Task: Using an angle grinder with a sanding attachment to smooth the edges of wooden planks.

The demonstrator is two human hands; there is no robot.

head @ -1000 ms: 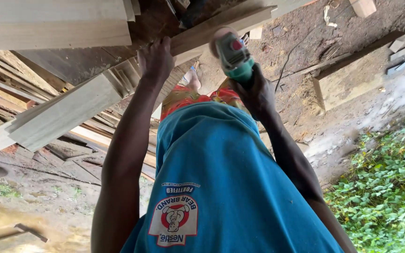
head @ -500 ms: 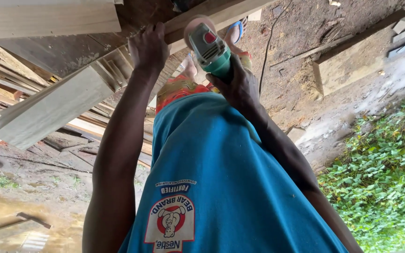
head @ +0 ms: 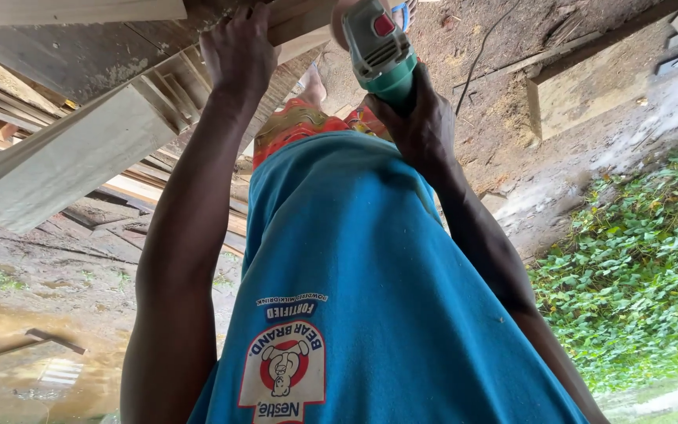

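Largest in my view is the blue shirt (head: 386, 275) filling the lower frame, since the camera looks straight down my body. Beyond it lies a stack of pale planks (head: 64, 157) on the left, bare dirt ground (head: 512, 94) ahead and a patch of green creeper (head: 637, 267) on the right.

The long wooden strip (head: 296, 23) I am working on runs across the top of the frame, resting over the plank stack. My left hand (head: 238, 55) presses down on it, fingers curled over its edge. My right hand (head: 417, 126) is wrapped tight around the green body of a handheld power tool (head: 378, 47), whose head sits at the strip, just beside the left hand.

I judge the work mid-course: the tool is at the wood, but the contact point is cut off by the frame, so I cannot tell how much is finished.

No containers show anywhere.
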